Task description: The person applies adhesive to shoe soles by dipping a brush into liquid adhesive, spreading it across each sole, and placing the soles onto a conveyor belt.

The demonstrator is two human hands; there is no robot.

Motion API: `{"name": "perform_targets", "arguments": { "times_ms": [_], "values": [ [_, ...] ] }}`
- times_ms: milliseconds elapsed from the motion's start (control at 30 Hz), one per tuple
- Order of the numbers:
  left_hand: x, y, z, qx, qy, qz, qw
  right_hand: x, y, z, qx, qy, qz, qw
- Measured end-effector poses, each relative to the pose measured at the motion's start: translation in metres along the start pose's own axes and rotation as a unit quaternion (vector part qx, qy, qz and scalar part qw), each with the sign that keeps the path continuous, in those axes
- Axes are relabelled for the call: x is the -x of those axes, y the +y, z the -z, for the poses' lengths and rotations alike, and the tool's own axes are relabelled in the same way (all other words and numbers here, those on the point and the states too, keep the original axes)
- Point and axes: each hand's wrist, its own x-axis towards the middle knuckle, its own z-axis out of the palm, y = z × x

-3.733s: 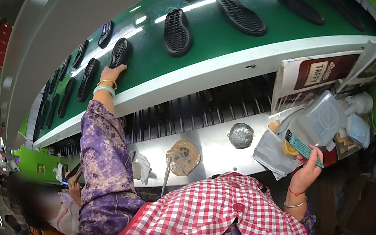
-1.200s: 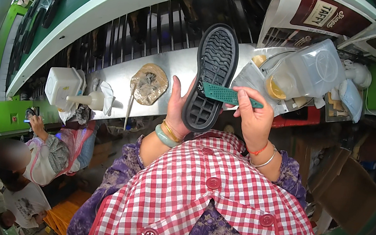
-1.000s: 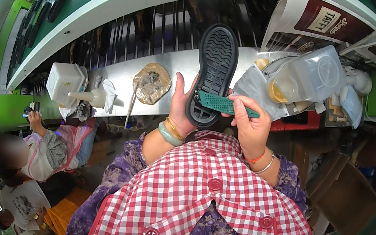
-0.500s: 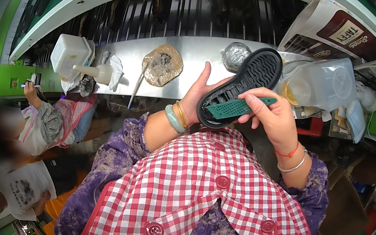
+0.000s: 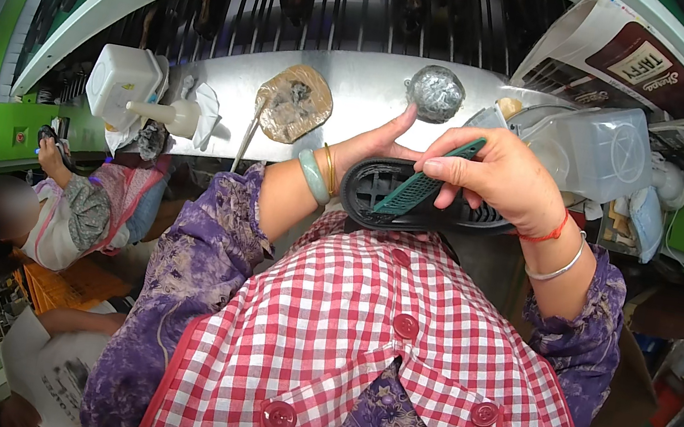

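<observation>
Left hand (image 5: 371, 150) cradles black sole (image 5: 415, 213) tread-up near chest, steadying it; right hand (image 5: 504, 178) pinches green brush (image 5: 424, 187) flat against tread.

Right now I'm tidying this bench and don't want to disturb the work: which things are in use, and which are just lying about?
In use:
- black shoe sole, held by the left hand
- green brush, gripped in the right hand

Lying about:
- grey foil ball
- brown glue-stained pad
- white squeeze bottle
- clear plastic container
</observation>
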Motion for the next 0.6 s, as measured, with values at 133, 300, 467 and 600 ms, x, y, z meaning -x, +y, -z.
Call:
{"name": "perform_targets", "arguments": {
  "times_ms": [133, 300, 467, 600],
  "values": [
    [0.001, 0.007, 0.004, 0.021, 0.011, 0.05, 0.998, 0.009, 0.002, 0.02, 0.014, -0.007, -0.023, 1.0],
    [0.001, 0.012, 0.01, -0.029, -0.016, 0.044, 0.998, 0.033, 0.019, 0.043, 0.011, 0.031, -0.039, 0.999],
    [0.007, 0.012, 0.009, 0.002, 0.05, 0.056, 0.997, 0.062, 0.057, 0.056, -0.04, 0.097, -0.031, 0.994],
    [0.017, 0.025, 0.022, 0.083, -0.108, 0.001, 0.991, 0.084, 0.084, 0.073, -0.154, 0.284, 0.148, 0.935]
  ]
}}
